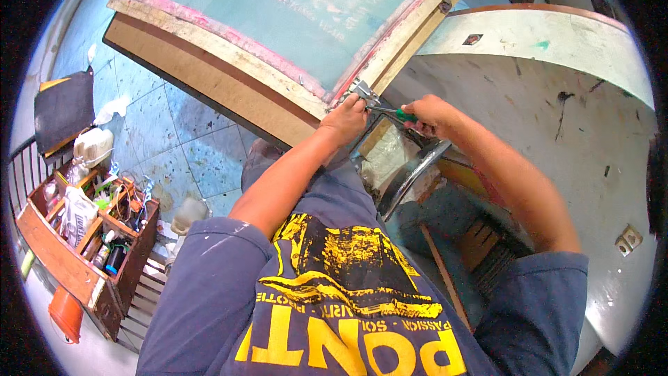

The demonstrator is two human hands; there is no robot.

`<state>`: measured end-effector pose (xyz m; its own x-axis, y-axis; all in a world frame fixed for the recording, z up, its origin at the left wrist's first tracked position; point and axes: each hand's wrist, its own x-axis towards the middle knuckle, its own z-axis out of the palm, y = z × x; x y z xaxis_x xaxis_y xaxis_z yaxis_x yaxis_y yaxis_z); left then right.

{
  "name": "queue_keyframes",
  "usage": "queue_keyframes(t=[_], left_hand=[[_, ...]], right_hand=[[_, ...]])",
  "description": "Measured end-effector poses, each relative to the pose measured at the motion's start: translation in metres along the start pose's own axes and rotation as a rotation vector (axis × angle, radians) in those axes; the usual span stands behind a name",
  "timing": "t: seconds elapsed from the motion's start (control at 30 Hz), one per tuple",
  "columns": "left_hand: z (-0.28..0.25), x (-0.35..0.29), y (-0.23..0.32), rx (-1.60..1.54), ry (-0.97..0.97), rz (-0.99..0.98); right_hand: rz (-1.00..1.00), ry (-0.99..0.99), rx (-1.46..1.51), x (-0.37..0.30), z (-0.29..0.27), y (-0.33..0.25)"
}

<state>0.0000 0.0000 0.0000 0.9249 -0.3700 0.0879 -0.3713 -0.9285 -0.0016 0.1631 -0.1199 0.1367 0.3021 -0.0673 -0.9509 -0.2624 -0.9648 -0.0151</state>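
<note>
A screen-printing frame point(229, 45) with pale wooden sides, pink-stained along the inside, holds a blue-green mesh point(278, 21) in front of me. At its near right corner sits a grey metal clamp point(362, 90). My left hand point(342, 122) is closed at this corner, fingertips pinched against the clamp. From the right, my right hand point(433, 117) grips a screwdriver point(405, 115) by its green handle. The metal shaft points left toward the clamp and my left fingertips; its tip is partly hidden there.
Below the frame is a brown board point(202, 73) with a dark edge. A wooden compartment box point(66, 244) of bottles and tools stands at the left, near an orange container point(66, 313). A curved chrome bar point(414, 177) lies below my right hand. A stained whitish wall point(557, 104) rises at the right.
</note>
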Motion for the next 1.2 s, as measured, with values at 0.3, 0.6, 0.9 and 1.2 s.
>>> queue_keyframes(t=[0.3, 0.6, 0.9, 1.2], left_hand=[[0.001, 0.001, -0.002, -0.067, -0.007, -0.022], [-0.004, 0.002, -0.001, -0.154, -0.036, -0.017], [0.003, 0.003, 0.0, -0.07, -0.036, -0.029], [-0.001, -0.001, 0.001, -0.118, 0.034, -0.03]], right_hand=[[-0.825, 0.5, -1.302, -0.048, 0.028, 0.017], [-0.061, 0.041, -0.126, -0.027, 0.011, -0.012], [-0.85, 0.53, -1.247, -0.052, 0.029, 0.028], [-0.271, 0.207, -0.164, -0.023, 0.008, 0.016]])
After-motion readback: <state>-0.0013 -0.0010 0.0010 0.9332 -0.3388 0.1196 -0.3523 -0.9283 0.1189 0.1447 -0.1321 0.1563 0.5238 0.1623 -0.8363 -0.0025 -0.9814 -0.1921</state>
